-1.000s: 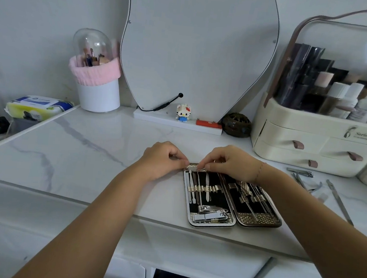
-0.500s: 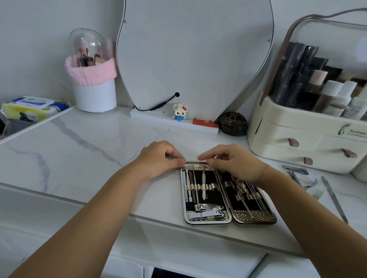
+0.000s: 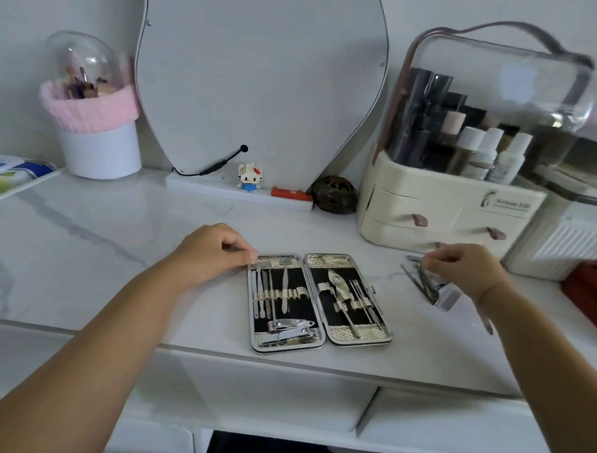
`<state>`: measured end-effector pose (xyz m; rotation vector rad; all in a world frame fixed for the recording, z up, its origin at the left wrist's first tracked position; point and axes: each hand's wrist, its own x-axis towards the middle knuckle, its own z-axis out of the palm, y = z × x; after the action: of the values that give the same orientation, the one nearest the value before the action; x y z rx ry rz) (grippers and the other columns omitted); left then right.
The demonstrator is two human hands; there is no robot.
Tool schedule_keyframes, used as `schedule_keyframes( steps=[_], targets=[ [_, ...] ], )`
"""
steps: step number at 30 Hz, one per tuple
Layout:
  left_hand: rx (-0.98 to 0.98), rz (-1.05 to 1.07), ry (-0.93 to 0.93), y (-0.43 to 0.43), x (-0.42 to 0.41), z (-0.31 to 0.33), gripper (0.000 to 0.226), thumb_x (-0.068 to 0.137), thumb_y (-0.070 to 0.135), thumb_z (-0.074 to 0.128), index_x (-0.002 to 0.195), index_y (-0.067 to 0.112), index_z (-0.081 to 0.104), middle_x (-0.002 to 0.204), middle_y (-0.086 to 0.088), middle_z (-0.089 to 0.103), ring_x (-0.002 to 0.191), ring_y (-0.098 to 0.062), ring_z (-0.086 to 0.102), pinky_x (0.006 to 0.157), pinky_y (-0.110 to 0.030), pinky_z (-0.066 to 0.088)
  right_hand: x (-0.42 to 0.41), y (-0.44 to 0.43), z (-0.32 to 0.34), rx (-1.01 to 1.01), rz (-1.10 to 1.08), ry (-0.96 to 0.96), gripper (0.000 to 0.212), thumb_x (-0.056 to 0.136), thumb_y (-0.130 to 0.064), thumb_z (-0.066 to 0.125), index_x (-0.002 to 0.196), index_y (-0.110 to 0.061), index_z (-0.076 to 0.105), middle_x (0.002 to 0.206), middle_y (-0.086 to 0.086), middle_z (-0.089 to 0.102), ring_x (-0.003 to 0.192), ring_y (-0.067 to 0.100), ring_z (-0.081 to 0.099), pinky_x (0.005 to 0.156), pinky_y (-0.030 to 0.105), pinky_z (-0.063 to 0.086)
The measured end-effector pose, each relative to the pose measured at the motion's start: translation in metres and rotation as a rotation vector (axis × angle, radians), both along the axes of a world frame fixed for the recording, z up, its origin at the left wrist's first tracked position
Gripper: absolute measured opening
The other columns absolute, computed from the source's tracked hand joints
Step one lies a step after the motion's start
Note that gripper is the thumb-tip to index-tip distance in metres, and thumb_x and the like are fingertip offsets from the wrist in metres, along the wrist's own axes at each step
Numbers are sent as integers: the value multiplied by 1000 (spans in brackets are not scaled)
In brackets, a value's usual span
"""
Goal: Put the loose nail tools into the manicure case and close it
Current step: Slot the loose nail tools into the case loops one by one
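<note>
The manicure case (image 3: pixel 360 333) lies open and flat on the marble top, both halves holding metal tools in elastic loops, with nail clippers (image 3: pixel 290 329) at the left half's bottom. My left hand (image 3: pixel 213 251) pinches the case's top-left corner with curled fingers. My right hand (image 3: pixel 465 271) is over the loose nail tools (image 3: pixel 422 286) to the right of the case, its curled fingertips at a small tool's end. Blur hides whether it grips that tool. One more loose tool (image 3: pixel 486 323) pokes out beside my right wrist.
A cream cosmetics organiser (image 3: pixel 444 216) stands just behind the loose tools. A red object (image 3: pixel 595 296) lies at the far right. The mirror (image 3: pixel 258 80), a dark round ornament (image 3: pixel 335 195) and a pink-trimmed brush holder (image 3: pixel 96 146) line the back. The case lies near the table's front edge.
My right hand has left the top of the case and moved right to the loose tools. My left hand has stayed at the case's top-left corner.
</note>
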<state>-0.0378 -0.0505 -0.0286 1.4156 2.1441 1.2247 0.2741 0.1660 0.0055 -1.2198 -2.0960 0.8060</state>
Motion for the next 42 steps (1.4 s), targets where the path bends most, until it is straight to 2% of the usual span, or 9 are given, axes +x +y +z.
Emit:
schedule_keyframes(
  steps=[6,13,21,23,26,29,31,34,42],
  targets=[
    [-6,0,-9,-2,3,2,24,77,21,76,62,39,72,97,3,66,94,-14,63,93,-31,46,-9,-6,-3,146,50,-344,13,72,-21,77,72,-9,75,74,7,69,66,12,55,59,24,44],
    [-1,-4,-15,-2,2,1,28,77,21,76,60,44,71,95,3,66,93,-15,63,92,-30,45,-24,-2,7,80,98,-516,26,73,-19,75,50,-17,61,60,4,60,53,11,47,53,21,38],
    [2,-5,-24,-2,3,1,31,77,22,76,60,47,70,93,7,65,92,-13,63,92,-30,45,-27,0,10,116,199,-646,34,81,-17,64,50,-11,52,51,1,47,48,10,39,52,21,35],
    [-3,-5,-20,-2,2,1,29,77,23,76,61,46,70,93,7,65,92,-13,63,92,-32,46,-27,-1,13,134,210,-578,24,85,-17,61,63,-5,61,59,2,53,54,12,43,54,20,35],
    [-13,1,-22,-2,2,0,20,77,23,76,63,37,72,94,6,65,93,-14,62,94,-33,46,-32,-13,22,123,221,-341,18,88,-14,57,72,-9,63,63,-2,55,55,9,45,55,17,35],
    [-15,6,-22,-1,2,1,17,77,23,75,67,36,70,95,5,64,94,-14,62,95,-32,45,-50,-32,25,-66,315,-55,12,87,-7,59,76,-7,63,68,9,60,53,12,50,53,19,45],
    [-15,6,-24,-1,2,2,17,77,23,76,68,36,70,95,5,64,95,-15,62,94,-32,45,-67,-48,24,-203,400,72,8,86,-2,59,91,-7,61,72,11,64,52,9,55,53,18,50],
    [-18,10,-25,-1,3,2,14,77,26,76,68,36,70,95,6,63,95,-16,62,96,-36,46,-99,-72,22,-352,515,159,28,85,2,59,110,-11,54,68,9,64,51,8,58,53,17,53],
    [-33,29,-3,1,0,0,20,74,34,77,59,44,69,91,9,63,95,-17,62,95,-44,47,-157,-102,9,-451,533,163,23,85,0,61,107,-3,57,61,9,64,46,8,60,45,17,50]
  ],
)
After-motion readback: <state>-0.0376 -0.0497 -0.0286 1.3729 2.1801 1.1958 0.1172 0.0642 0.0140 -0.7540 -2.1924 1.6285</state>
